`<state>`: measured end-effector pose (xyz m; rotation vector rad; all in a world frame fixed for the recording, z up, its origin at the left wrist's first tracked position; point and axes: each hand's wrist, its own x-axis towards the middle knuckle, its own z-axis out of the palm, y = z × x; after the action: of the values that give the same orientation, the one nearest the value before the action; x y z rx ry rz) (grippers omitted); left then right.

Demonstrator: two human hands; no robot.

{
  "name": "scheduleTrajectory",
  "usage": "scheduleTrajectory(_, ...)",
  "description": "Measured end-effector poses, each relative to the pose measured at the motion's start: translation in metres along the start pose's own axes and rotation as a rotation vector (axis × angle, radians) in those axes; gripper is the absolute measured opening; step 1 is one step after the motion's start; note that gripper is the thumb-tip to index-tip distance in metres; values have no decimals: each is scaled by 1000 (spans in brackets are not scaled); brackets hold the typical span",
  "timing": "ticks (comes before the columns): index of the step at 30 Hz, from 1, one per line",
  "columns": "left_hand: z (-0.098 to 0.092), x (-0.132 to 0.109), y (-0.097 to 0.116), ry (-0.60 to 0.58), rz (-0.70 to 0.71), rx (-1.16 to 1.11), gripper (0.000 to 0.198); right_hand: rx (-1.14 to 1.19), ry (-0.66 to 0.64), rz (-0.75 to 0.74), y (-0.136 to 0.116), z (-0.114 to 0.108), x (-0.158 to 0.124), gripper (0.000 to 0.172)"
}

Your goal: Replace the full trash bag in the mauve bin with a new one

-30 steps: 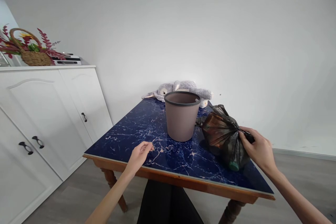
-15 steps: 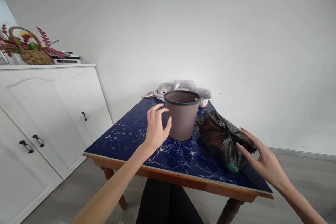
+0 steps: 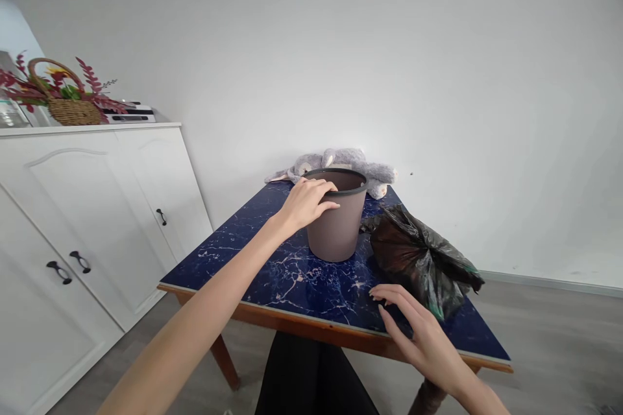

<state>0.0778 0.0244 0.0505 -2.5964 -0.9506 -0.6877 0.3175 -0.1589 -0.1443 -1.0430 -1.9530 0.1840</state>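
A brown trash can [image 3: 335,230] with a black rim stands upright on the blue marbled table [image 3: 272,266]. My left hand [image 3: 309,201] grips its near-left rim, fingers over the edge and thumb against the outside. My right hand [image 3: 413,327] hovers over the table's front right part, fingers apart and holding nothing. Just beyond it lies a full, knotted black garbage bag [image 3: 413,253], close to the right of the can. The bag's contents are hidden.
A grey plush toy [image 3: 348,157] lies behind the can by the white wall. To the left stands a white cabinet [image 3: 82,207] topped by a wicker basket [image 3: 75,111] of artificial flowers. The table's wooden front edge [image 3: 335,334] is close to my legs.
My left hand has risen from beside the can and taken hold of its rim. My right hand has left the garbage bag, moving left and toward me.
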Motion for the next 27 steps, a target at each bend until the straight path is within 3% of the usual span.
scheduleTrajectory(5,-14,-18,-33,21,-60,31,29,180,-104,195,16,17,16,28)
scheduleTrajectory(9,-19,-36,-63,49,-128,50,30,244,-145,266,21,24,18,26)
scheduleTrajectory(15,-12,-51,-86,95,-215,-55,32,232,-194,320,29,29,21,30)
scheduleTrajectory(18,0,-58,-79,220,-232,-55,33,166,-183,302,35,41,30,28)
scheduleTrajectory(21,18,-72,-70,429,-321,-124,67,16,-151,293,43,60,44,26)
scheduleTrajectory(23,35,-86,-72,569,-503,-316,90,-78,-112,341,51,76,57,29)
scheduleTrajectory(24,45,-93,-76,616,-622,-457,92,-115,-94,372,54,83,64,32)
scheduleTrajectory(27,80,-119,-94,614,-923,-837,79,-224,-57,434,64,103,85,37)
